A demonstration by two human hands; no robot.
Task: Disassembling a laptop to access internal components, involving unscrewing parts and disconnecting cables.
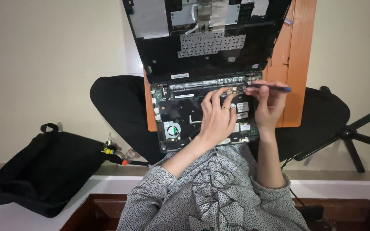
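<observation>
Black laptop base [180, 124], left hand [217, 117] inside, right hand [268, 105] perhaps pinching tool [270, 87]

The person wears a loose grey top [213, 192] covered in fine dark speckles — a dense print that runs over the chest and both sleeves. Across the front sits a large raised floral motif, worked in folded, petal-like ruffles of the same speckled cloth. The sleeves [150, 188] are pushed up, ending around the elbow on both arms, so the forearms are bare. The left hand [217, 117] carries a thin ring [226, 108] on one finger; the right hand [268, 105] shows no ring that can be made out. Black trousers [116, 107] cover the legs — plain, with no visible pattern or seam detail.
</observation>
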